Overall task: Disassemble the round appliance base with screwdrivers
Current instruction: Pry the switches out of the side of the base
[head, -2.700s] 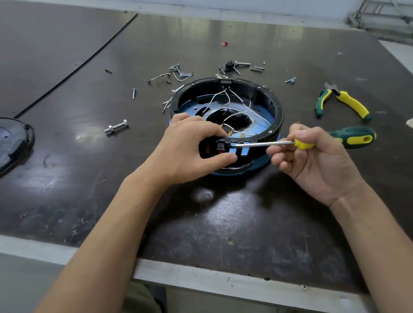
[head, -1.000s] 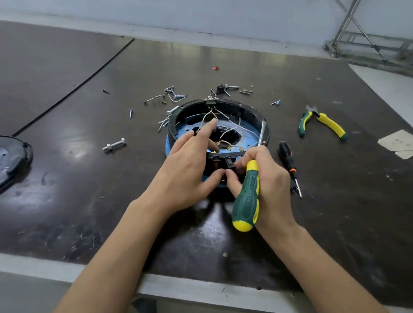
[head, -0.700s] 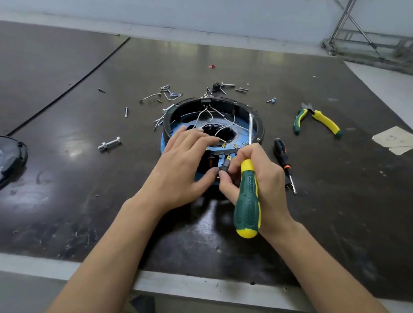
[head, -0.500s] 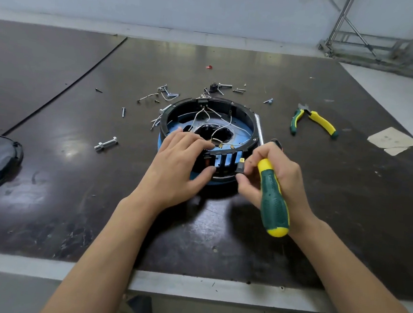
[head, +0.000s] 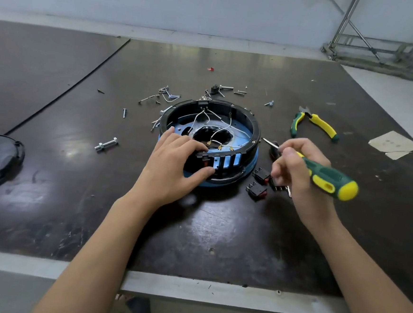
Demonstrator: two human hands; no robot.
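On dark table (head: 219,231), mid-way: clamping round base (head: 242,124) at near rim with left hand (head: 175,163), fingers draped inside, thumb on outer wall. Clenching green-yellow screwdriver (head: 327,177) in right hand (head: 298,173) just right of base, shaft aimed up-left, tip beside rim. Can't tell whether fingertips touch loose switches (head: 257,191); black tool (head: 274,149) behind hand mostly hidden.

Green-and-yellow pliers (head: 322,124) and paper scraps (head: 391,145) on the dark tabletop (head: 219,231), metal frame (head: 372,47) beyond its far right corner.
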